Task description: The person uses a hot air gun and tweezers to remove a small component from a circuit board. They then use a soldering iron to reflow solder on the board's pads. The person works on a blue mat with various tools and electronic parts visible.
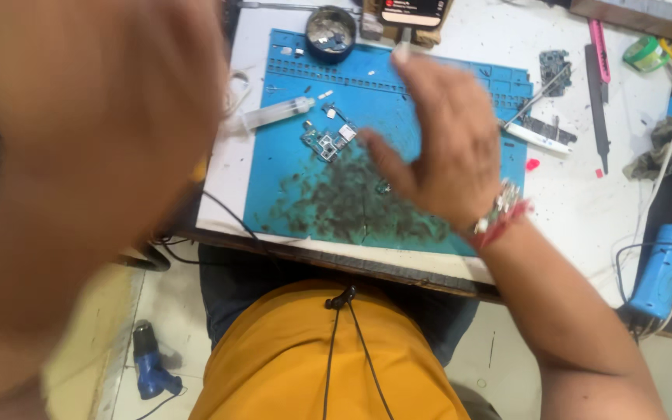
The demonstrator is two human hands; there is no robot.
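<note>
My right hand [441,148] hovers over the blue work mat [289,155], fingers spread and blurred, holding nothing; a beaded bracelet is on its wrist. Just left of it lies a small circuit board [327,142] with loose metal parts around it. My left hand [87,155] is raised very close to the camera, a large blurred shape filling the left side; I cannot see whether it holds anything. A clear syringe [274,114] lies on the mat's left edge. Dark smudges cover the mat's near part.
A round tin of small parts [330,33] sits at the mat's far edge, a phone [414,11] behind it. Tweezers [534,99], another board [554,64] and a pink tool [600,50] lie at right. A blue hot-air tool [663,268] hangs at right, another tool [153,365] on the floor.
</note>
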